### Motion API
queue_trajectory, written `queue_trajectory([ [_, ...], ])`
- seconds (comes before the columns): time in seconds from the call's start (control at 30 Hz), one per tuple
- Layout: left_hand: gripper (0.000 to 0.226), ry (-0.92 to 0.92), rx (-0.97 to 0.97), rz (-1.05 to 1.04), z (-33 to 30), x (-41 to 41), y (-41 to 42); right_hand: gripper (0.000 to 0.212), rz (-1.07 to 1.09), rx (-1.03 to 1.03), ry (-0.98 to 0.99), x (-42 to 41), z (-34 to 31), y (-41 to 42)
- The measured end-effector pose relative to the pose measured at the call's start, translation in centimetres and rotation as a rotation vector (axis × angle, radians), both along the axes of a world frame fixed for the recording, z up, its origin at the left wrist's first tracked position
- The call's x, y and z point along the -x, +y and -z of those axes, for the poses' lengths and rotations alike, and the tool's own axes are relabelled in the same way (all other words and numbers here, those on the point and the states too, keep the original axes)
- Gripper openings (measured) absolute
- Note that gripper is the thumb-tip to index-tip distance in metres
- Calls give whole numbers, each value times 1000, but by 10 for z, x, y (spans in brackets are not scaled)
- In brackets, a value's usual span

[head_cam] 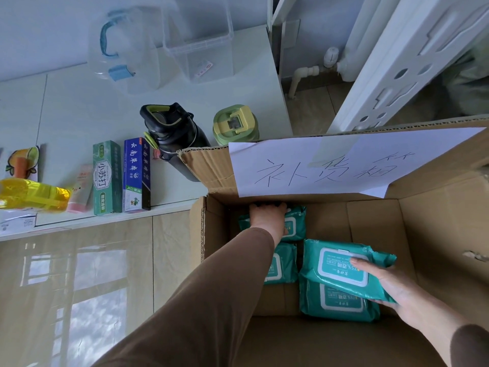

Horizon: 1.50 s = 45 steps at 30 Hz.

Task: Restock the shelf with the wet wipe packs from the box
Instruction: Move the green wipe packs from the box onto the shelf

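Colours and patterns, by item:

- Box (436, 234): plain brown cardboard, corrugated edge visible.
- Paper sheet (330, 165) on the box flap: white, black handwritten characters.
- Wet wipe packs (341, 271): teal green, each with a white-bordered lid panel and white print.
- Sleeves (211, 300): plain brown.
- Shelf (79, 102): pale, near white.
- Large bottle (174, 139): black, with olive-green trim on the cap.
- Small bottle (235, 125): light green, with a paler yellow-green lid.
- First toothpaste carton (105, 178): green, with white lettering.
- Second toothpaste carton (136, 176): dark blue and white.
- Tube (80, 189): pink.
- Bag (31, 193): translucent yellow.
- Storage tub (201, 41): clear.
- Clear jug: blue handle (107, 37).
- Floor (92, 287): glossy beige-brown tile.
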<state>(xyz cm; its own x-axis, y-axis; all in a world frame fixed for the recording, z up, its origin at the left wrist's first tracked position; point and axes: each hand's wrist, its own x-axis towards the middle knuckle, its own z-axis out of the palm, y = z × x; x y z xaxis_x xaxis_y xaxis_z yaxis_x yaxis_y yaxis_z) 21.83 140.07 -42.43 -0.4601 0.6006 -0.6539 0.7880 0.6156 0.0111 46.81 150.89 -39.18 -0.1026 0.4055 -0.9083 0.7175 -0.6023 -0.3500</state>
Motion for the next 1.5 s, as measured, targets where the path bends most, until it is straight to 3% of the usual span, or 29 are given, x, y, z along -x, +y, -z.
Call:
queue_trajectory([
  [0.17,54,46,-49,-50,-3,-2,0,51,92,-42,17,4,-2,-2],
  [0.4,55,144,-283,-16,-4,0,-24,38,196,-78,63,13,-3,-6],
  [0.53,58,142,-393,-95,-12,-2,-30,34,238,-101,84,19,-6,-10],
  [0.73,54,99,-345,-140,-20,-2,-27,33,216,-126,94,21,-12,-10],
  [0.9,55,111,-244,-23,-26,-4,-41,30,230,-139,95,21,-18,-12],
  [1.13,52,135,-279,-68,-43,-7,-54,33,210,-145,96,22,-32,-15],
  [1.5,62,71,-380,-175,-151,-16,-87,40,153,-211,122,12,-125,-33],
])
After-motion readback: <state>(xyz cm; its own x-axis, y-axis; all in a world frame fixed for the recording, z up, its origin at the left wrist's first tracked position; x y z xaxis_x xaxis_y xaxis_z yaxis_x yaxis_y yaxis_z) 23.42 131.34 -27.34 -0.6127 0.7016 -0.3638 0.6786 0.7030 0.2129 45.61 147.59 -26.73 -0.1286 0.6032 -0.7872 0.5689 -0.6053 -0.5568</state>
